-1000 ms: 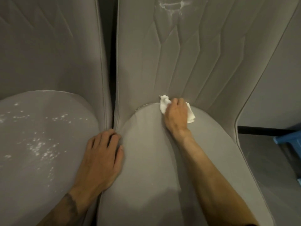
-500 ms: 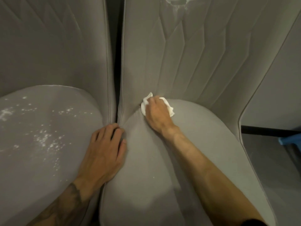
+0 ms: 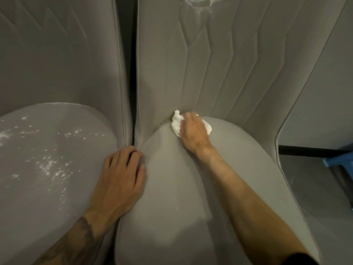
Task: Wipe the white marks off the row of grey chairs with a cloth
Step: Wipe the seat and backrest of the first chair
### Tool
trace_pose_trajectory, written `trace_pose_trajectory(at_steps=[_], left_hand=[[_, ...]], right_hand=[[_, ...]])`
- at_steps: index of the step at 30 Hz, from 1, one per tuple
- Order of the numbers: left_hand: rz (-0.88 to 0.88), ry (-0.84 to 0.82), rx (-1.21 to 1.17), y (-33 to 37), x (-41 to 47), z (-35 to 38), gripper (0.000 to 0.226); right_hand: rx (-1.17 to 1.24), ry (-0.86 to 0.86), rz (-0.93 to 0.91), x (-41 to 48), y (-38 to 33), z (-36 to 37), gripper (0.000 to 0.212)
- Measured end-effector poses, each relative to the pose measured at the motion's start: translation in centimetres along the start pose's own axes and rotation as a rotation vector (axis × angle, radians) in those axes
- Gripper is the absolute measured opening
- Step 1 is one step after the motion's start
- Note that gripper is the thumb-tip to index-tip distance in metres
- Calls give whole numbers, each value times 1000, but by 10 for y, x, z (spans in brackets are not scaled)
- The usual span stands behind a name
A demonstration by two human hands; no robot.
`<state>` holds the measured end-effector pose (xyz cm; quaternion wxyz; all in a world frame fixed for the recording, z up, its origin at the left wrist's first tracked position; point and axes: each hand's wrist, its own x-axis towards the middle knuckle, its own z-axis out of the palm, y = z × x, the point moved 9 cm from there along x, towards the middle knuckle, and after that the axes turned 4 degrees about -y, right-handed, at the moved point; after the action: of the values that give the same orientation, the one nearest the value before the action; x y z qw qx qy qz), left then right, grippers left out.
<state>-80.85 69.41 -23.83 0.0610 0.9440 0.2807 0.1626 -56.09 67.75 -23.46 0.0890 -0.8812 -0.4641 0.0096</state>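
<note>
Two grey chairs stand side by side. My right hand grips a crumpled white cloth and presses it into the back crease of the right chair's seat. My left hand rests flat, fingers spread, on that seat's left edge by the gap between the chairs. The left chair's seat is speckled with white marks. A white smear shows high on the right chair's backrest. A tiny white fleck lies on the right seat.
A dark gap separates the two backrests. Right of the right chair are a pale wall, a dark skirting strip, a grey floor and a blue object at the frame's edge.
My right hand swept the cloth left along the seat crease, then a little back to the right. My left hand stayed on the seat edge.
</note>
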Motion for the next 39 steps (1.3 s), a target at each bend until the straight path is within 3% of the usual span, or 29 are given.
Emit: trace_pose_trajectory(at_steps=[3, 6, 9, 11, 13, 16, 22, 28, 30, 32, 37, 39], left_hand=[[-20, -17, 2, -1, 1, -1, 29], [-17, -16, 0, -4, -2, -1, 30], [-11, -12, -8, -1, 0, -1, 31], [-20, -14, -7, -1, -1, -1, 31], [-24, -10, -9, -2, -1, -1, 32], [-31, -21, -8, -9, -3, 3, 34], [-3, -20, -1, -3, -1, 2, 33], [1, -8, -58, -4, 1, 3, 29], [2, 1, -59, -2, 4, 3, 29], [-5, 5, -47, -1, 5, 3, 27], [-15, -11, -25, -2, 3, 0, 23], [-6, -24, -27, 1, 2, -1, 24]], right_hand=[[48, 19, -134, -11, -69, 12, 43], [245, -36, -322, -29, -64, 7, 28], [70, -17, -123, -7, -26, 0, 31], [-49, -47, -67, -6, -53, 8, 36], [37, -4, -220, -22, -88, 11, 34], [271, -48, -366, -37, -83, 14, 21], [293, 18, -199, -26, -47, 1, 27], [139, 23, 101, -47, 107, -25, 30], [138, 46, 171, -60, 125, -33, 28], [175, 47, 102, -74, 90, -31, 22], [354, -90, -359, -135, -42, -8, 20], [355, -106, -309, -136, -31, -15, 23]])
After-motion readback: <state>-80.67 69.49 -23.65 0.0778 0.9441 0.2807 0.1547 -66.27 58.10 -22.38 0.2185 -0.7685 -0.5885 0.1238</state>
